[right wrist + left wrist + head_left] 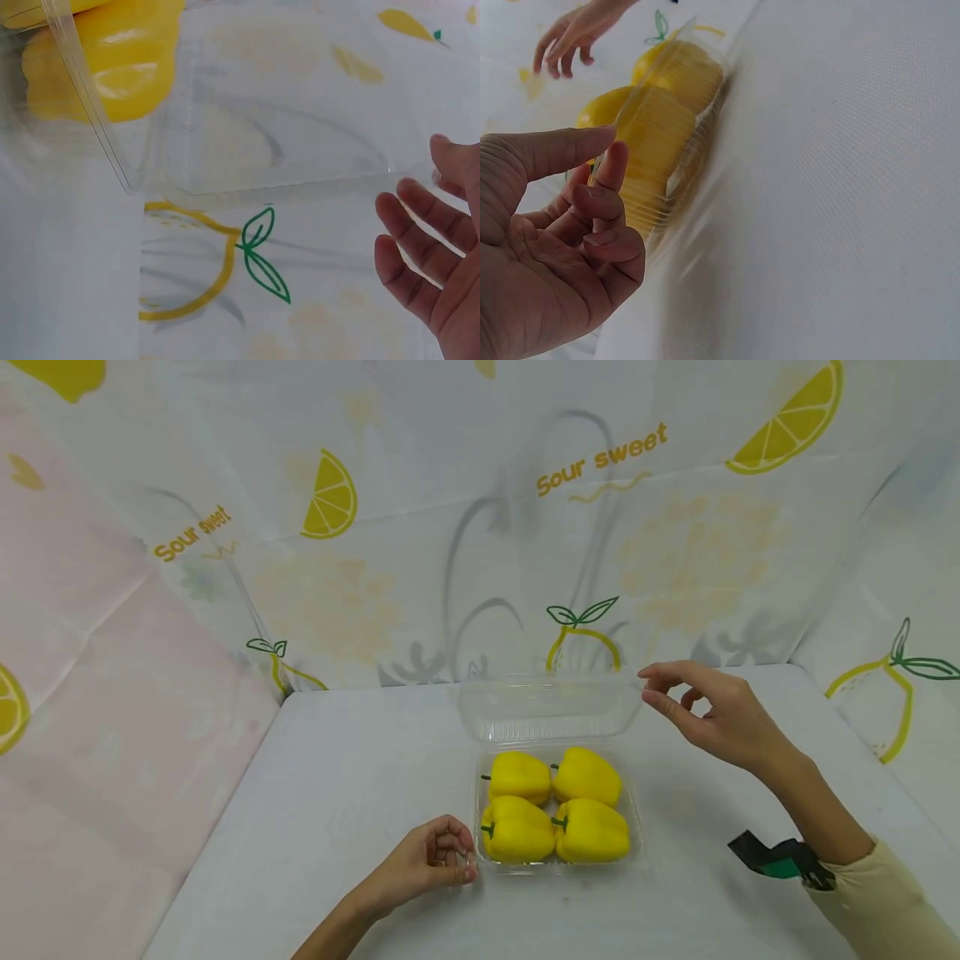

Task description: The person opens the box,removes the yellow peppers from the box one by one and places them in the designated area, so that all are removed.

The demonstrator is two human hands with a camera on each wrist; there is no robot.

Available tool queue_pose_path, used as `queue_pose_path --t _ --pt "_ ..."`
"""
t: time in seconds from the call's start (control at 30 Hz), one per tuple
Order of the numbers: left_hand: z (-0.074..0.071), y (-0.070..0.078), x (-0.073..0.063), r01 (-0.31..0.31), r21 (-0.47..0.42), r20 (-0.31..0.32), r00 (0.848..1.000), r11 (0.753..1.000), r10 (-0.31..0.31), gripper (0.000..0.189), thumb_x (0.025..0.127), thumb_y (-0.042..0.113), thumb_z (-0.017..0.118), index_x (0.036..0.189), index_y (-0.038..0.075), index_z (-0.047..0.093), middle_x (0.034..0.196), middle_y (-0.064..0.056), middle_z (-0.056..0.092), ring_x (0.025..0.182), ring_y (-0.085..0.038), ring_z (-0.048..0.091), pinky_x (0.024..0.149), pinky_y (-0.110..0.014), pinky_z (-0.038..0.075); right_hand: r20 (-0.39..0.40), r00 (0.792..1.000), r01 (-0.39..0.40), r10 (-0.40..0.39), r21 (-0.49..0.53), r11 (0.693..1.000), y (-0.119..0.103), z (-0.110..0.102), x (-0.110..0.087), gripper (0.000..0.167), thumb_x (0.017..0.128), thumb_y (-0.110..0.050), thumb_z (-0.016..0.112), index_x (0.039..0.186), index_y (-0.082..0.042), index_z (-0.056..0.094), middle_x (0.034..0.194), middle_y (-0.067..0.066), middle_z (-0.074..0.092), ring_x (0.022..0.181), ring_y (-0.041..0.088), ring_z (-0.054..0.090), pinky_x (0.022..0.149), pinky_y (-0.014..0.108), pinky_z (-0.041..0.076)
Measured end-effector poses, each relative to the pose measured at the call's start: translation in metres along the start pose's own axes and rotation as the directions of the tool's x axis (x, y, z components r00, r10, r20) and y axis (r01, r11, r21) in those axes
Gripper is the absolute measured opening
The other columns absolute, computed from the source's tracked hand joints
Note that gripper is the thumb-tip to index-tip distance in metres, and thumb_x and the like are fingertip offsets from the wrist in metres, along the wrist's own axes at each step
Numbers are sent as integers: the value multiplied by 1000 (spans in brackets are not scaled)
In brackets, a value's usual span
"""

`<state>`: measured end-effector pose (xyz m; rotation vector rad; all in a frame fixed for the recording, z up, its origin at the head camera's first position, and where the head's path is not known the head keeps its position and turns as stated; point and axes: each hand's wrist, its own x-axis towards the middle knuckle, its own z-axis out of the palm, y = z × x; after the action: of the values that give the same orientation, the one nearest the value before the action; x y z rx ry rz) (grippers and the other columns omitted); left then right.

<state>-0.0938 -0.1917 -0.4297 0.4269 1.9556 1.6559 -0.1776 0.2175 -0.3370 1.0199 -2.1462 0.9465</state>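
Note:
A clear plastic clamshell container (pixel 636 827) lies on the table with several yellow bell peppers (pixel 519 829) in its base. Its transparent lid (pixel 547 727) is raised at the back. At the base's front left corner, my left hand (pixel 435 858) pinches the rim between thumb and index finger; the left wrist view shows this left hand (pixel 570 217) up close. My right hand (pixel 708 706) holds the lid's right corner with thumb and index finger. In the right wrist view, the other fingers of the right hand (pixel 435 247) are spread and bent below the lid's edge.
A white cloth covers the table (pixel 360 777). Behind it hangs a lemon-print curtain (pixel 420 568), with pinkish cloth (pixel 112 710) along the left side. A dark strap (pixel 780 860) sits around the right wrist near the sleeve.

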Motion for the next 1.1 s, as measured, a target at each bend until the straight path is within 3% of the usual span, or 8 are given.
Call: queue_pose_path --t 0.07,0.13,0.23,0.37,0.63,1.1 --pt "-1 0 0 7 1 2 1000 1000 -7 35 87 9 76 110 -5 54 94 -9 65 75 -13 56 66 -20 47 21 999 -43 43 -3 999 3 2 2 38 90 -13 73 127 -8 62 99 -3 68 89 4 60 68 14 47" --pt "-1 -1 0 11 2 4 1000 1000 -11 36 87 10 77 110 -4 54 94 -8 65 75 -13 56 66 -20 46 39 995 -88 88 -12 996 5 3 4 58 83 2 76 135 -11 56 103 -3 67 92 5 61 68 15 47" --pt "-2 -2 0 7 0 13 1000 1000 -7 36 87 11 77 111 -5 54 94 -8 65 75 -12 56 66 -19 47 52 992 -118 119 -16 993 8 7 7 70 79 8 76 141 -12 51 110 0 65 94 11 64 68 15 48" --pt "-2 -2 0 4 -5 22 1000 1000 -4 36 87 11 77 111 -5 54 93 -8 66 76 -13 56 67 -19 46 85 983 -161 161 -9 987 18 13 8 70 83 5 74 145 -13 47 125 5 61 98 19 65 70 17 50" --pt "-3 -4 -1 -3 5 40 999 1000 3 36 86 11 77 110 -4 55 91 -6 66 73 -10 54 65 -18 44 192 947 -267 259 17 963 35 23 9 72 92 -7 70 154 -21 35 146 12 45 108 25 63 71 26 54" --pt "-3 -6 -2 -20 16 54 998 1000 19 34 85 9 78 107 -3 55 88 -8 67 65 -8 48 60 -17 42 255 903 -378 346 86 922 56 47 2 58 94 -8 68 147 -3 43 147 20 40 107 35 63 70 24 53"
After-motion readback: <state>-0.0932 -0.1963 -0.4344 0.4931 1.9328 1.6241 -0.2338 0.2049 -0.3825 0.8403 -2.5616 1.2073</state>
